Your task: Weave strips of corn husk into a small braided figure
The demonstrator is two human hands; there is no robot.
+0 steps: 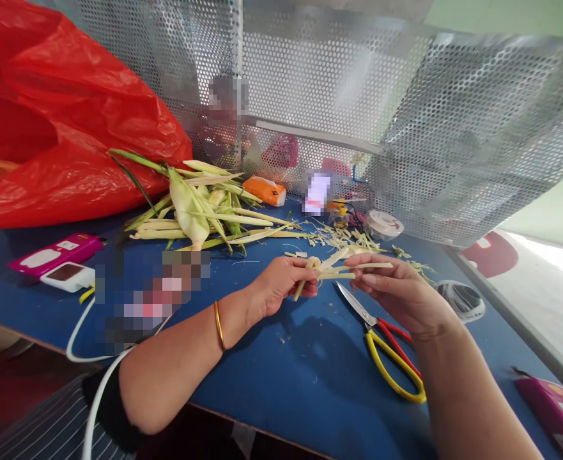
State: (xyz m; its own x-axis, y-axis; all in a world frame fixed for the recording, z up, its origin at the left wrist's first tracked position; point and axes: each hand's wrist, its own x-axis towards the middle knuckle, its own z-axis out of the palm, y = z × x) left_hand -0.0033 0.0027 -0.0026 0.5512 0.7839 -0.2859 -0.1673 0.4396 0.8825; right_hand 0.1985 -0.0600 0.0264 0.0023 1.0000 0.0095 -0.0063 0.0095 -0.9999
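Above the blue table [285,377] my left hand [281,284] and my right hand [396,287] meet over a small knot of pale yellow leaf strips [326,268]. The left fingers pinch the looped end of the strips. The right thumb and fingers close on the strips' free ends, which stick out to the right. A thin gold bangle sits on my left wrist. Just below the hands lie scissors [381,338] with red and yellow handles, blades pointing up-left.
A pile of green and pale leaves [199,204] lies behind, beside a big red plastic bag [61,128]. Leaf scraps, an orange box [264,190], a white lid [383,223] and pink devices [55,252] sit around. A perforated metal screen [358,96] walls the back.
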